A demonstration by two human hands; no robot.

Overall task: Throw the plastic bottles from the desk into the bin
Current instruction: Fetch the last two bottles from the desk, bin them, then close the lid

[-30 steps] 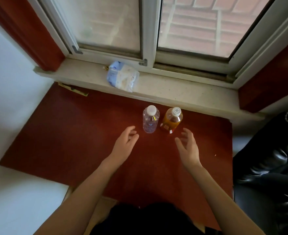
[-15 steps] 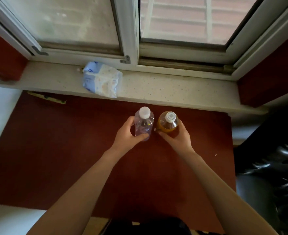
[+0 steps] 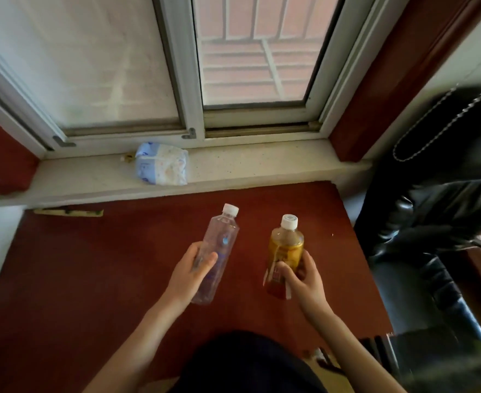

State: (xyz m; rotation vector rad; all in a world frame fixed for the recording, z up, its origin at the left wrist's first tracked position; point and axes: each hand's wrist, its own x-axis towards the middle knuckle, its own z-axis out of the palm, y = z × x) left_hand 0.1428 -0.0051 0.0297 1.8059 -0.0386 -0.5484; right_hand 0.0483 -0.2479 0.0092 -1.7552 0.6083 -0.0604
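My left hand (image 3: 189,272) grips a clear plastic bottle (image 3: 221,242) with a white cap, held tilted above the red desk (image 3: 91,265). An amber bottle (image 3: 286,248) with a white cap and an orange label sits in the grip of my right hand (image 3: 304,279), upright and lifted off the desk. The two bottles are apart, side by side over the desk's middle. No bin shows clearly in this view.
A white stone window sill (image 3: 233,168) runs behind the desk, with a blue and white soft pack (image 3: 161,167) lying on it. A black leather chair (image 3: 437,236) stands to the right. A yellowish strip (image 3: 69,212) lies at the desk's back left.
Both hands closed around the bottles and lifted them off the desk toward me. The clear bottle now tilts. The camera view has shifted to the right.
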